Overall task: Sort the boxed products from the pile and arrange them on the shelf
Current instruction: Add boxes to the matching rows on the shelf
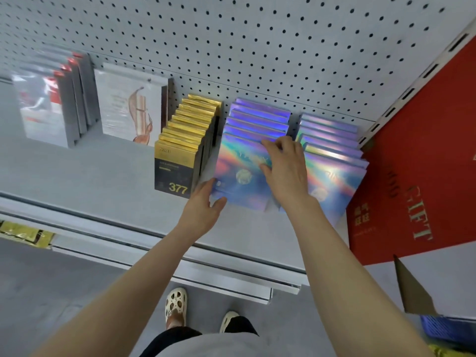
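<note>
Iridescent, rainbow-sheened boxes stand on edge in two rows on the grey shelf, their backs toward the pegboard wall. The left hand grips the lower left corner of the front holographic box in the left row, thumb on its face and fingers curled behind the edge. The right hand lies over the right side of that same box, fingers curved over its top edge and thumb pressing on the face, so both hands hold it upright at the head of its row. Just to the right, the second holographic row runs back to the wall, its front box partly hidden by the right forearm. To the left of the held box, nearly touching it, a row of gold-and-black boxes stands the same way, the front one printed with 377. Farther left stand a white box with a flesh-toned figure and a group of grey boxes in clear wrap, well apart from the hands. A large red gift box leans at the shelf's right end. Below, a cardboard flap juts in at the right, and two feet in pale perforated clogs stand on the grey floor.
</note>
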A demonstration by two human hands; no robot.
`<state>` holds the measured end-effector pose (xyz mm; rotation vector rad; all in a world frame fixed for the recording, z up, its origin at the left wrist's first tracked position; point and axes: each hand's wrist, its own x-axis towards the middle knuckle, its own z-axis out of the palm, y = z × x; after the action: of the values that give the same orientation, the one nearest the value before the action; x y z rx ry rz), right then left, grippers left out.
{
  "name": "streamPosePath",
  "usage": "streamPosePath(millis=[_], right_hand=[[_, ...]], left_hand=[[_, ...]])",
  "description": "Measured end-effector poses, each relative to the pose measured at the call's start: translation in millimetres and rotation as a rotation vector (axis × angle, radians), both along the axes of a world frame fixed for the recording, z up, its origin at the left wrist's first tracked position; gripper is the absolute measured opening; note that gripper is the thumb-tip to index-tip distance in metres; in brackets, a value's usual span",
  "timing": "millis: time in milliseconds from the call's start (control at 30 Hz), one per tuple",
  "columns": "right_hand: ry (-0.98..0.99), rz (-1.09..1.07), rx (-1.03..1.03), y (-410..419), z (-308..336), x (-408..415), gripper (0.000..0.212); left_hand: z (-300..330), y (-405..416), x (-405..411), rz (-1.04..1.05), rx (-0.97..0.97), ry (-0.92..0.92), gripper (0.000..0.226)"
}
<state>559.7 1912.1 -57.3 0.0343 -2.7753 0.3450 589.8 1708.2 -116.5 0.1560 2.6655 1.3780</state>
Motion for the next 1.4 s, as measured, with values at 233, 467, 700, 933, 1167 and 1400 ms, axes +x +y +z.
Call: streamPosePath(millis=[233,467,700,933,1167,1400], right_hand=[[-0.052,0.044,-0.014,6,6,-2,0.049],[0.121,0.051,-0.084,-17,3,21,0.04],[-0.015,0.203,-0.253,-90,-17,51,0.028],[-0.137,0.37,-0.309,-228,-29,60,0.03],[-0.177,0.497,-0.399,-409,-31,39,0.03],[-0.231,0.648,-0.407,-562,-28,9,0.03]], left_hand=[[6,3,7,0.05,0.005,0.012,0.048],[23,-21,27,0.217,0.134,0.066,0.032],[38,-94,61,0.398,0.307,0.066,0.024],[31,-230,82,0.602,0.355,0.065,0.024],[34,-399,96,0.687,0.298,0.085,0.022],[28,-538,92,0.851,0.279,0.086,0.02]])
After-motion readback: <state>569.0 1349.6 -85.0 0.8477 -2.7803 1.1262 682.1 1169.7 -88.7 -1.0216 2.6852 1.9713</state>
